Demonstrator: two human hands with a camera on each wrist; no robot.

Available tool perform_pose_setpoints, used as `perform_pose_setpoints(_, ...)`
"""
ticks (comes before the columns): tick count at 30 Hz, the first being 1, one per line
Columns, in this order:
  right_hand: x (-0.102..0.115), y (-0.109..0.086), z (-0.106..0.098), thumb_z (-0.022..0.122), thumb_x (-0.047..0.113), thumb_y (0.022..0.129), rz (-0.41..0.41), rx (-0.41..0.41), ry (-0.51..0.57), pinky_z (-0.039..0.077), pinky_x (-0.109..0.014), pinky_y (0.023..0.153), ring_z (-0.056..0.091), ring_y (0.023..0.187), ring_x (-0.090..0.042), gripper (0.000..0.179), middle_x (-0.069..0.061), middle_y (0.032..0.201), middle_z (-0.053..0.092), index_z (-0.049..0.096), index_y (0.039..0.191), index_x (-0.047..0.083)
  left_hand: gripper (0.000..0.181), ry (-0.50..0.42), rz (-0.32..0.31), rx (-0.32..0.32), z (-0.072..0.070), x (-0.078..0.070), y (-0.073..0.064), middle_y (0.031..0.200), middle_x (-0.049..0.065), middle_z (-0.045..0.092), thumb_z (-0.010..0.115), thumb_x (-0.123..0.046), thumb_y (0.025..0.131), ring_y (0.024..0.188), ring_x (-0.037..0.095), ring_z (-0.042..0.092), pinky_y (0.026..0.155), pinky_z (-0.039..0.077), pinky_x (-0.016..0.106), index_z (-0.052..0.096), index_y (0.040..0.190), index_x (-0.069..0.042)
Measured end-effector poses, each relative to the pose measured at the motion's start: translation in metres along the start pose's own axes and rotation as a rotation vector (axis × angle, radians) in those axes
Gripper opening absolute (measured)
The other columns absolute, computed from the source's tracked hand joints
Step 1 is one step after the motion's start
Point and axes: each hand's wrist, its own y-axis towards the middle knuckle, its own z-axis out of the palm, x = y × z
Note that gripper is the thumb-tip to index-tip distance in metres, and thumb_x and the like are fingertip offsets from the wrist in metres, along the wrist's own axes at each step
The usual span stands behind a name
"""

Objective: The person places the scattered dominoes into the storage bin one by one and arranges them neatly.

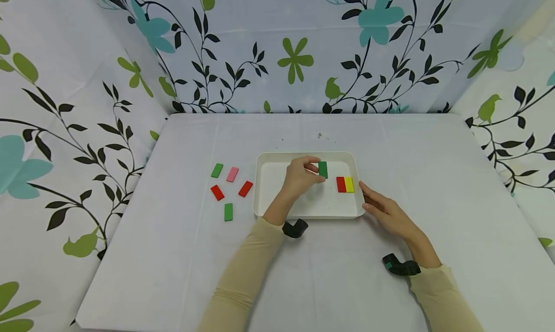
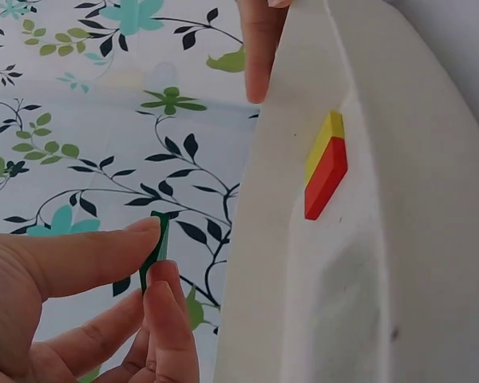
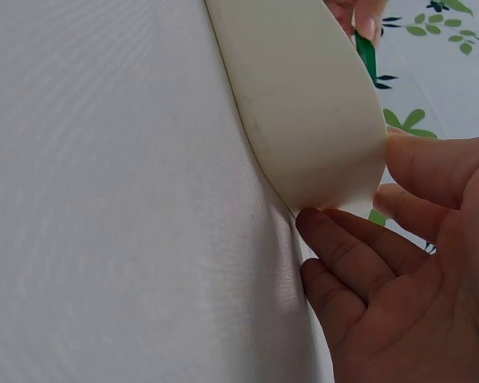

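Note:
My left hand (image 1: 300,178) pinches a green block (image 1: 323,170) between thumb and fingers, above the white tray (image 1: 303,215). The left wrist view shows that green block (image 2: 157,247) edge-on at the fingertips. Inside the tray, toward its right end, a red block (image 1: 341,184) and a yellow block (image 1: 349,184) lie side by side, touching. My right hand (image 1: 386,211) is at the tray's right end, its fairly straight fingers touching the outer wall. In the right wrist view, the thumb (image 3: 431,167) lies against the tray's edge.
Left of the tray, loose blocks lie on the white table (image 1: 143,274): two green, including one green block (image 1: 228,212), two red, including one red block (image 1: 217,192), and a pink block (image 1: 232,174). Patterned cloth (image 1: 243,43) hangs behind and at both sides.

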Motion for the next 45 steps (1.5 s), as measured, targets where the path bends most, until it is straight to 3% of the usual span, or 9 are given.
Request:
perform_pose_setpoints(8, -0.001, 0.000, -0.001, 0.051, 0.012, 0.102, -0.011, -0.002, 0.002, 0.030, 0.000, 0.096, 0.039, 0.137, -0.046, 0.059, -0.022, 0.158, 0.025, 0.025, 0.154, 0.002, 0.051, 0.101, -0.057, -0.016, 0.029, 0.001, 0.007, 0.097, 0.007, 0.067, 0.081, -0.004, 0.077, 0.082, 0.018, 0.058, 0.065, 0.050, 0.021, 0.066, 0.126, -0.009)
perform_pose_setpoints(14, -0.001, 0.000, -0.001, 0.050, 0.015, 0.103, -0.012, 0.005, 0.012, 0.031, -0.001, 0.096, 0.039, 0.137, -0.045, 0.059, -0.021, 0.158, 0.025, 0.024, 0.154, 0.003, 0.050, 0.181, -0.058, -0.033, 0.042, 0.009, 0.012, 0.093, 0.006, 0.067, 0.081, -0.005, 0.077, 0.080, 0.017, 0.056, 0.066, 0.049, 0.021, 0.067, 0.124, -0.008)
perform_pose_setpoints(28, 0.001, 0.000, 0.000, 0.052, 0.012, 0.101, 0.002, -0.002, 0.009, 0.030, 0.000, 0.096, 0.037, 0.137, -0.045, 0.059, -0.021, 0.158, 0.026, 0.026, 0.154, 0.004, 0.044, 0.287, -0.040, -0.055, 0.053, 0.021, 0.013, 0.084, 0.005, 0.064, 0.076, 0.001, 0.077, 0.075, 0.014, 0.052, 0.064, 0.043, 0.021, 0.068, 0.120, -0.004)
perform_pose_setpoints(45, -0.001, 0.001, 0.000, 0.051, 0.012, 0.102, -0.016, -0.003, 0.017, 0.031, -0.001, 0.096, 0.037, 0.137, -0.046, 0.059, -0.022, 0.158, 0.026, 0.026, 0.154, 0.004, 0.044, 0.341, -0.036, -0.038, 0.056, 0.021, 0.011, 0.086, 0.003, 0.062, 0.076, -0.003, 0.079, 0.077, 0.014, 0.052, 0.067, 0.044, 0.022, 0.068, 0.122, -0.005)
